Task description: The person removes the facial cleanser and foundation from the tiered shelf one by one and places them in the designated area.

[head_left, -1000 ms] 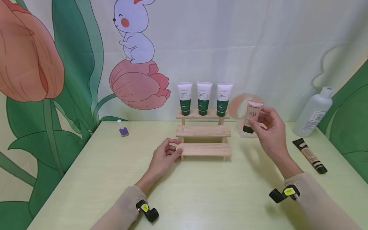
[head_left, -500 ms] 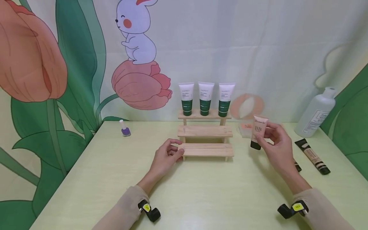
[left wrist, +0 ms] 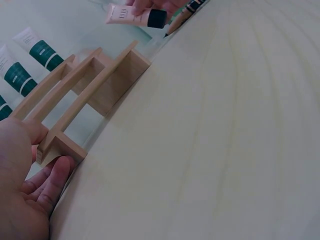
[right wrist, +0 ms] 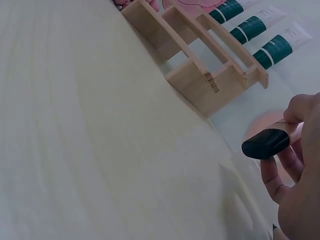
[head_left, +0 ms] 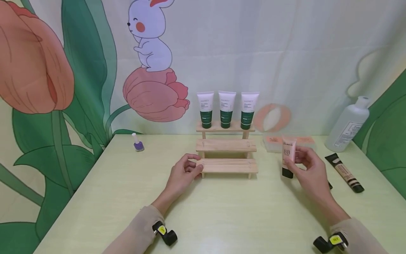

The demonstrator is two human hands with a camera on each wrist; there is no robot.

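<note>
A three-step wooden display stand is at the middle of the table. My left hand grips the left end of its lowest step; in the left wrist view the fingers curl around that end. Off to the right of the stand, my right hand pinches a pink BB cream tube between thumb and fingers. The tube is upright, black cap down, held above the table. Three white and green squeeze tubes stand in a row on the top step. Both lower steps are bare.
Behind the BB cream is a clear box with orange print. A white bottle stands at the back right, near a beige and black tube lying flat. Another dark-ended item is mostly hidden by the right hand. Purple nail polish stands left.
My right hand has brought the BB cream tube down and toward me, slightly rightward, away from the clear box. The left hand keeps its grip on the stand.
</note>
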